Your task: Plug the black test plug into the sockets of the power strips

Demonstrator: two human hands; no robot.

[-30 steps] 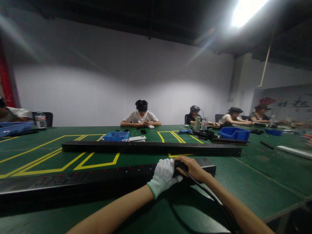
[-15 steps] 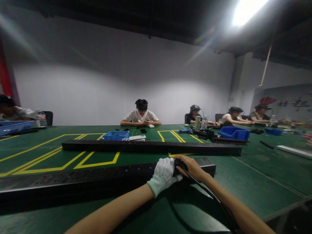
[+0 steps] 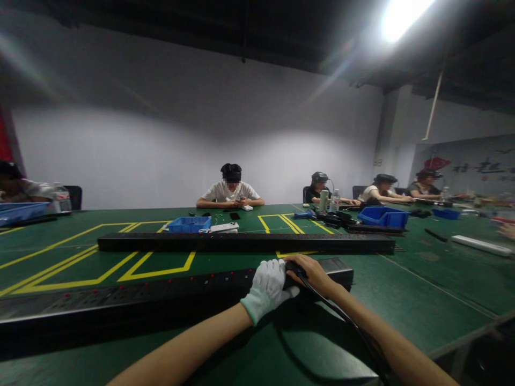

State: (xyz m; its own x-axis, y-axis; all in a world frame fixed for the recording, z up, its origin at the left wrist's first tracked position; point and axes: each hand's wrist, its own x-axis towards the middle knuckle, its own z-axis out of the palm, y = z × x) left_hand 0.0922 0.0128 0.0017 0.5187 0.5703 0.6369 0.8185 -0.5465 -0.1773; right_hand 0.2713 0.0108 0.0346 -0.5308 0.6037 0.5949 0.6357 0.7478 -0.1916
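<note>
A long black power strip (image 3: 132, 297) with red switches lies across the green table (image 3: 402, 300) close in front of me. My left hand (image 3: 269, 287), in a white glove, rests curled on the strip near its right end. My bare right hand (image 3: 311, 272) is closed round a black plug (image 3: 293, 266) at that same spot, thumb and fingers pinching it. A black cable (image 3: 341, 321) runs from the plug back along my right forearm.
A second long black strip (image 3: 245, 243) lies parallel farther back. Behind it are a blue bin (image 3: 189, 224), a white device (image 3: 224, 228) and yellow floor-style markings (image 3: 156, 271). Several people sit along the far side with blue bins (image 3: 382, 217) and bottles.
Both hands stay at the right end of the near strip. The view has shifted slightly; hand positions are nearly the same.
</note>
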